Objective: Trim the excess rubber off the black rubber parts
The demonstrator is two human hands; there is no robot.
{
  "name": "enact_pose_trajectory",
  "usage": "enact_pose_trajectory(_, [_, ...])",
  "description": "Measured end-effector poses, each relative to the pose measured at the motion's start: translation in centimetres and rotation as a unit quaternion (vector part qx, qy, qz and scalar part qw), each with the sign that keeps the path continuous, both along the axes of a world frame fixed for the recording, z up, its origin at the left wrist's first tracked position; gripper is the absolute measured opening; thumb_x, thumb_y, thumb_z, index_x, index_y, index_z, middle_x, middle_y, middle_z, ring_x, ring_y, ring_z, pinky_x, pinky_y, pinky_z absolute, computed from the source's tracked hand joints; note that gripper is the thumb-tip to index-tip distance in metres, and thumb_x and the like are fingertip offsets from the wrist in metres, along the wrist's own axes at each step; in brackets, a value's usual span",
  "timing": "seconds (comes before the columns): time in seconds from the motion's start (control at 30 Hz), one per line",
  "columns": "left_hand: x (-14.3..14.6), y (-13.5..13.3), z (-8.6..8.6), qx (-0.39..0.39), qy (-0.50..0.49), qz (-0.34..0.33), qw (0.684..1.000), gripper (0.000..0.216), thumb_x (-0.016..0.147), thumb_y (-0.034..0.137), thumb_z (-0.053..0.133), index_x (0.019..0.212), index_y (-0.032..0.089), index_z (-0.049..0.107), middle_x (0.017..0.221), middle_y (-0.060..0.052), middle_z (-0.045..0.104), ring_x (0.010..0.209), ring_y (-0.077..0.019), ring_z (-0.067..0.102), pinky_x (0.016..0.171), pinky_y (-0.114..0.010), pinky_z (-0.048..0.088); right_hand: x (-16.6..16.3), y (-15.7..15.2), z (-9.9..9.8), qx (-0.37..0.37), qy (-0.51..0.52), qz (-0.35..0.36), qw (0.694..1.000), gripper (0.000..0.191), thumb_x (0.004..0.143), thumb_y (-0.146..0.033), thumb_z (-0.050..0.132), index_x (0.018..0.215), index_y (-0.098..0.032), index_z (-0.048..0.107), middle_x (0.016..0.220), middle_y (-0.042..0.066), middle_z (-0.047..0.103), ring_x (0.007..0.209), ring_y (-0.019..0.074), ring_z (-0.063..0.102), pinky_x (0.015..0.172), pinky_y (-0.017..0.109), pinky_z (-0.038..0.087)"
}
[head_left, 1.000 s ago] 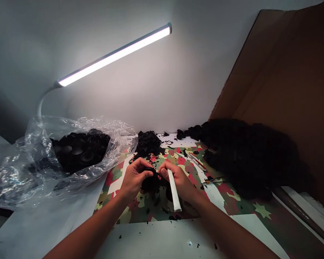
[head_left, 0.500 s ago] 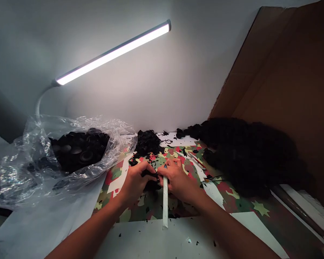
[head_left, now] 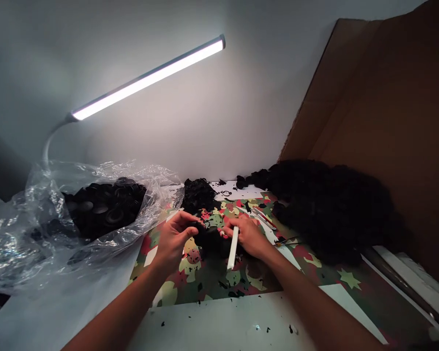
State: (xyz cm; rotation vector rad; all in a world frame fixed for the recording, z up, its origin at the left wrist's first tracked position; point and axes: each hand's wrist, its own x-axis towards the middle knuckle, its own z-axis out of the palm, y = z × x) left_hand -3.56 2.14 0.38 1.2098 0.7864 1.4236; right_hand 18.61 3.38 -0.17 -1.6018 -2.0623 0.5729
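Note:
My left hand has its thumb and index finger closed on a small black rubber-like piece. Opposite it, my right hand grips a slim tool with a white stick handle; the handle's end points down toward me, and the tool's working tip is hidden by the fingers. Between and below the hands lie more dark pieces on a camouflage-patterned sheet, dotted with black scraps.
A clear plastic bag holding black round parts stands left. Behind the hands sits a heap of black scraps. A large black pile rests against cardboard at right, near a red-and-silver tool. A lit lamp hangs above.
My hands have drawn apart, leaving a gap with dark pieces between them. The white handle has swung from nearly upright to a slant and moved slightly right and up. The view has shifted a little.

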Motion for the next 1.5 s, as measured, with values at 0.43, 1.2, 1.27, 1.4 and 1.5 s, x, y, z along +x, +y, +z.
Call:
enact_pose_trajectory(0.43, [0.8, -0.1, -0.2, -0.049, 0.071, -0.019, 0.996, 0.022, 0.064, 0.022, 0.084, 0.078, 0.017, 0.068, 0.075, -0.001, 0.068, 0.073, -0.0157, 0.061, 0.068, -0.025, 0.046, -3.1, -3.5, 2.3, 0.134, 0.174, 0.036, 0.975, 0.019, 0.094, -0.032, 0.059, 0.103, -0.029, 0.076, 0.079, 0.002, 0.072, 0.080, 0.0235, 0.061, 0.082, 0.039, 0.042])
enact_pose_trajectory(1.2, [1.0, -0.6, 0.7, -0.117, -0.127, -0.006, 0.985, 0.042, 0.051, 0.031, 0.097, 0.070, 0.015, 0.063, 0.063, 0.003, 0.068, 0.060, -0.0086, 0.062, 0.060, -0.016, 0.045, -1.5, -1.6, 1.1, 0.032, 0.392, -0.027, 0.919, 0.026, 0.096, -0.043, 0.048, 0.096, -0.021, 0.062, 0.078, 0.001, 0.064, 0.074, 0.0171, 0.057, 0.070, 0.029, 0.045])
enact_pose_trajectory(1.27, [1.1, -0.6, 0.7, -0.127, -0.132, -0.010, 0.983, 0.042, 0.050, 0.031, 0.097, 0.070, 0.015, 0.063, 0.063, 0.003, 0.070, 0.060, -0.0087, 0.063, 0.060, -0.016, 0.045, -1.9, -2.2, 1.5, 0.010, 0.436, -0.007, 0.900, 0.034, 0.101, -0.047, 0.038, 0.106, -0.023, 0.061, 0.070, -0.001, 0.057, 0.069, 0.0162, 0.054, 0.069, 0.029, 0.045])
enact_pose_trajectory(1.4, [1.1, -0.6, 0.1, -0.130, -0.133, -0.052, 0.981, 0.042, 0.055, 0.035, 0.095, 0.078, 0.015, 0.067, 0.081, -0.004, 0.077, 0.078, -0.0144, 0.070, 0.075, -0.022, 0.052, -2.5, -3.2, 2.2, -0.029, 0.436, 0.009, 0.899, 0.039, 0.103, -0.049, 0.037, 0.110, -0.024, 0.065, 0.069, -0.001, 0.052, 0.066, 0.0153, 0.050, 0.065, 0.028, 0.043])
enact_pose_trajectory(1.5, [1.0, -0.5, -0.4, -0.103, -0.106, -0.056, 0.987, 0.039, 0.060, 0.032, 0.093, 0.084, 0.017, 0.068, 0.097, -0.006, 0.078, 0.092, -0.0163, 0.071, 0.085, -0.024, 0.052, -3.0, -3.8, 2.2, -0.049, 0.440, 0.003, 0.897, 0.038, 0.100, -0.053, 0.043, 0.102, -0.023, 0.066, 0.076, 0.001, 0.061, 0.073, 0.0159, 0.058, 0.067, 0.027, 0.047])
